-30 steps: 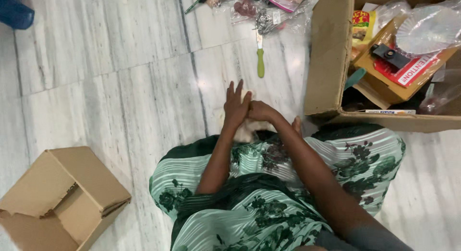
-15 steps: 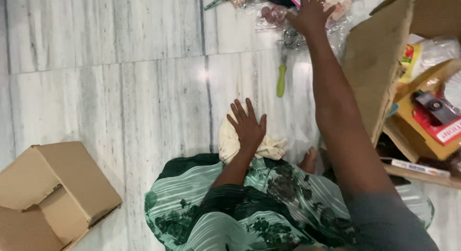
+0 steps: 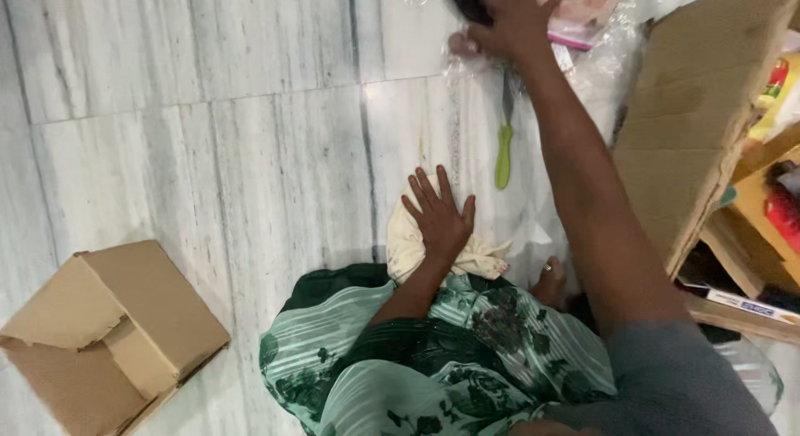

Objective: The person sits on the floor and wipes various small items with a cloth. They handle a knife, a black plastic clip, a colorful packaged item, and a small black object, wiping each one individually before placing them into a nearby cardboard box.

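Pale grey-veined marble floor tiles (image 3: 208, 152) are running under everything, and I am sitting on them in a green-and-white floral garment (image 3: 433, 353). Item one: my left hand (image 3: 439, 219) is lying flat, fingers spread and released, pressing down on a cream cloth (image 3: 402, 244) that is bunching on the floor just in front of my lap. Item two: my right hand (image 3: 512, 23) is reaching far forward across the floor — fingers curling over a heap of clear plastic packets (image 3: 583, 19) at the top edge of view; whether it is actually gripping one I cannot tell, as the palm is covering what lies beneath. Item three: a green-handled knife (image 3: 503, 144) is lying on the tile between the cloth and the packets, just left of my outstretched forearm, blade pointing away from me. Item four: a large open cardboard box (image 3: 692, 127) is standing at the right, holding yellow and red packages. Item five: a small brown cardboard box (image 3: 108, 336), flaps partly open, is sitting well apart at lower left. A bare toe (image 3: 550, 278) is showing beside the cloth.
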